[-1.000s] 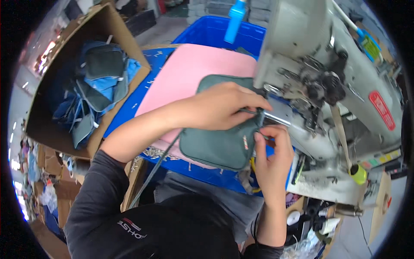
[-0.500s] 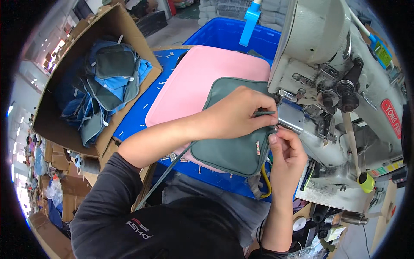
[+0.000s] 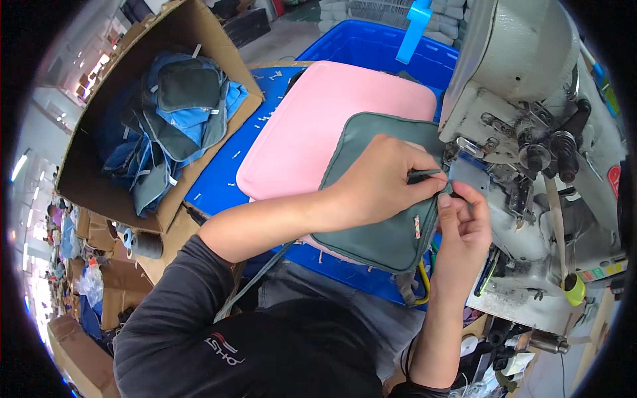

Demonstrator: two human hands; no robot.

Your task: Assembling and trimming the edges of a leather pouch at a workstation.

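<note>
A dark green fabric panel (image 3: pixel 371 235) with rounded corners and a piped edge lies over a larger pink rounded sheet (image 3: pixel 292 142). My left hand (image 3: pixel 388 179) reaches across the panel, thumb and forefinger pinching a narrow green strap (image 3: pixel 424 174). Close beside it, my right hand (image 3: pixel 464 215) is closed in a pinch at the panel's right edge; the fingertips of both hands almost meet there. A small patterned tag (image 3: pixel 417 227) sits on the panel near the right hand. Another green strap length (image 3: pixel 255 282) trails out from under my left forearm.
Just right of my hands stands a sewing machine (image 3: pixel 531 132). On the left, a cardboard box (image 3: pixel 232 126) holds blue and green fabric pieces. Behind the blue tabletop (image 3: pixel 222 176) is a blue bin (image 3: pixel 358 43). Thread scraps dot the tabletop.
The whole view has shifted, so the scene sits further right. Both hands keep their pinch at the panel's right edge, fingertips now a little closer together.
</note>
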